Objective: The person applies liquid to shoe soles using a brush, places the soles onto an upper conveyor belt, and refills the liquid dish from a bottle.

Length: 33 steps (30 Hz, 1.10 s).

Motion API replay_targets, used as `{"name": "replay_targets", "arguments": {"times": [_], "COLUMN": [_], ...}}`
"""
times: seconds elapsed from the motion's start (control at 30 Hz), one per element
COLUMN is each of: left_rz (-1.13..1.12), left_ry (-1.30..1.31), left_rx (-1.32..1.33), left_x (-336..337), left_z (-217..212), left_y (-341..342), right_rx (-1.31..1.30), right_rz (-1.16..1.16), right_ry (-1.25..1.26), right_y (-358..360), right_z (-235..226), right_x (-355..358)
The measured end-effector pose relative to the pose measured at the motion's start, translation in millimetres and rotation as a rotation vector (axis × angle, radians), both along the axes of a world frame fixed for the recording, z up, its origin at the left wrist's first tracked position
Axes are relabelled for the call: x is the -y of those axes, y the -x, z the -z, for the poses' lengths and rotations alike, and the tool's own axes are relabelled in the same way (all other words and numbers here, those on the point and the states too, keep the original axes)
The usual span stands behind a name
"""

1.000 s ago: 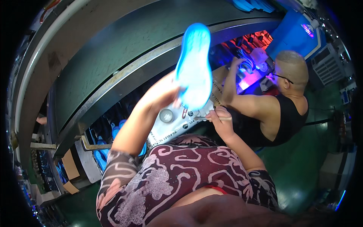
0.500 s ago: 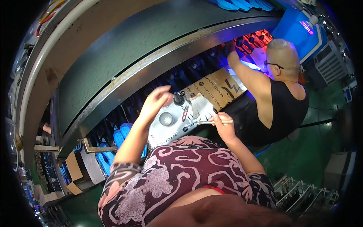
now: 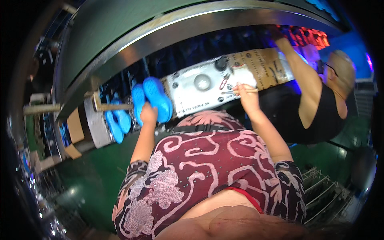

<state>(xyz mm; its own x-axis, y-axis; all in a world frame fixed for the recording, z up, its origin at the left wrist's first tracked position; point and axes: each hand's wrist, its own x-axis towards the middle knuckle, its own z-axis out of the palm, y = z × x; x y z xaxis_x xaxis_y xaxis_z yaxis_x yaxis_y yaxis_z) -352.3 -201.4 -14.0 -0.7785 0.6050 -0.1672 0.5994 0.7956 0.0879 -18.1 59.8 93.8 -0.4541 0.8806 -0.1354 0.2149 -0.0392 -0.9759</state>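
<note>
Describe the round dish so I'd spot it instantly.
In front of the green worktop lies a white printed surface. On it, left of the right hand, sits the round dish, pale grey, unlike the dark item and red tool nearby.

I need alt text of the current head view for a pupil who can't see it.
A person's left hand touches a pair of blue slip-on shoes while the right hand holds a brush-like tool near a white work surface bearing a round dish. To the right, a co-worker in a black tank top reaches toward a red-lit area.
</note>
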Motion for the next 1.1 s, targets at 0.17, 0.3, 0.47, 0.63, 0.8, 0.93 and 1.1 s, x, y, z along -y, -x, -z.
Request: {"name": "replay_targets", "arguments": {"times": [0.17, 0.3, 0.47, 0.63, 0.8, 0.93, 1.1], "left_rz": [-0.115, -0.437, -0.314, -0.393, -0.166, -0.182, -0.502], "left_ry": [-0.06, -0.74, -0.352, -0.235, -0.174, -0.202, -0.929], "left_rx": [0.093, 0.51, 0.467, 0.852, 0.458, 0.471, 1.212], "left_x": [-2.6, 9.6, -19.8, -26.9, -36.0, -28.0, -1.8], "left_z": [-38.2, -43.9, -42.7, -13.0, -20.5, -12.7, -63.0], "left_y": [-19.8, -13.9, -36.3, -46.5, -60.4, -53.3, -61.4], "right_rx": [0.065, 0.161, 0.185, 0.334, 0.366, 0.319, 0.175], "right_rz": [-0.092, -0.224, -0.325, -0.443, -0.489, -0.425, -0.292], "right_ry": [-0.133, -0.245, -0.381, -0.546, -0.676, -0.585, -0.436], "right_y": [17.6, 53.6, 82.2, 97.7, 101.8, 99.2, 87.1], "right_z": [7.9, 33.3, 59.1, 71.0, 76.6, 58.7, 32.6], "right_x": [-14.9, -14.3, -19.8, -18.8, -18.3, -16.8, -15.8]}}
